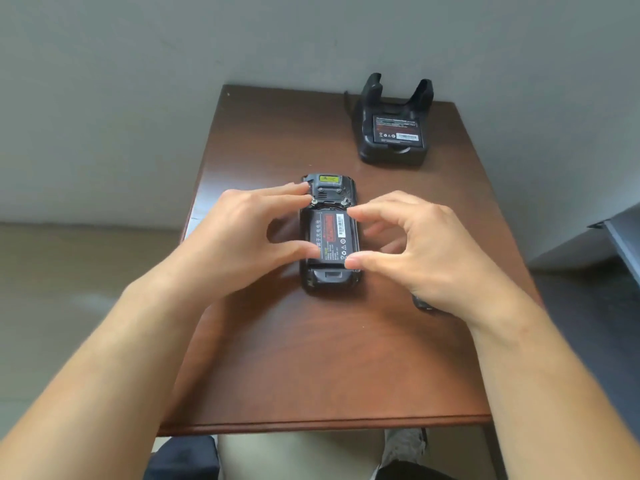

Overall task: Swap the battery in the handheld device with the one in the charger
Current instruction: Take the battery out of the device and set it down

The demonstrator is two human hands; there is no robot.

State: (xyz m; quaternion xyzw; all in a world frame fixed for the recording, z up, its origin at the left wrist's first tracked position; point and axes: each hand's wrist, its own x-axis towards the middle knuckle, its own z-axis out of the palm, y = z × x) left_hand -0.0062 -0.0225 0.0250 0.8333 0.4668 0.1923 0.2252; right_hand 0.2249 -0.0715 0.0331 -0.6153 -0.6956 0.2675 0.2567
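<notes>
A black handheld device (329,282) lies face down mid-table with its back cover off. Its battery (332,237), black with a red label, sits in the open bay. My left hand (242,230) holds the device from the left, fingers on its upper part and thumb at the battery's lower left edge. My right hand (426,244) pinches the battery's right side, index fingertip at the top right corner and thumb at the bottom right corner. A black charger cradle (391,154) stands at the table's back right with a second battery (398,128) lying in its slot.
The brown wooden table (311,358) stands against a grey wall. A small black part (424,304), mostly hidden under my right wrist, lies right of the device. A cable runs from the charger's back left. A dark edge of furniture (616,237) shows at the right.
</notes>
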